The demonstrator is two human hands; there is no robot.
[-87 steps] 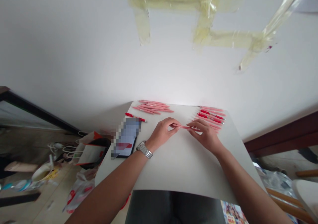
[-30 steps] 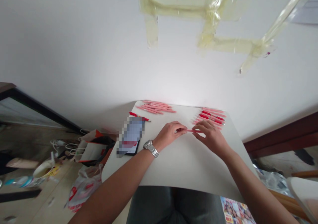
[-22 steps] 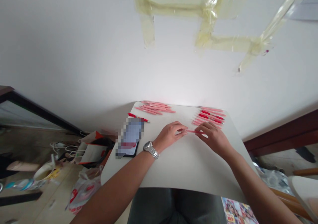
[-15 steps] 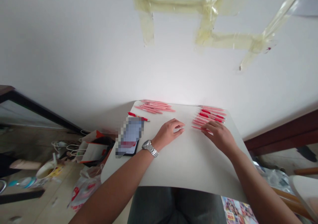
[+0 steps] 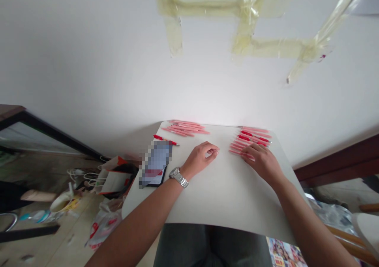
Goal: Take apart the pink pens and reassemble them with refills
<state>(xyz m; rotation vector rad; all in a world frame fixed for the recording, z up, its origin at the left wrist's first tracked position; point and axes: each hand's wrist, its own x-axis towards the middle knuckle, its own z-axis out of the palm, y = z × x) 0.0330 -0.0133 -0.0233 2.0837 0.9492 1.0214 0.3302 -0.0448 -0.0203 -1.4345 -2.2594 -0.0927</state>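
My right hand [image 5: 260, 160] is at the near end of a row of pens on the right of the white table. Its thumb and fingers close on the nearest pink pen [image 5: 235, 153], whose right part they partly hide. My left hand [image 5: 203, 157], with a silver watch on the wrist, rests at mid-table. Thumb and fingertips meet in a loop there, and nothing shows between them. Beyond my right hand the row holds several pink pens [image 5: 260, 130] side by side, with red pens [image 5: 244, 138] among them.
A loose pile of pink pens [image 5: 185, 127] lies at the back left of the table [image 5: 219, 200]. Left of my left hand are a red pen [image 5: 166, 140] and a phone [image 5: 156, 164]. The wall [image 5: 207, 85] meets the table's far edge. Bags [image 5: 105, 223] stand on the floor at left.
The fingertips of my left hand have come together from a small gap. My right hand stays at the near end of the row, and the nearest pen lies closer against it.
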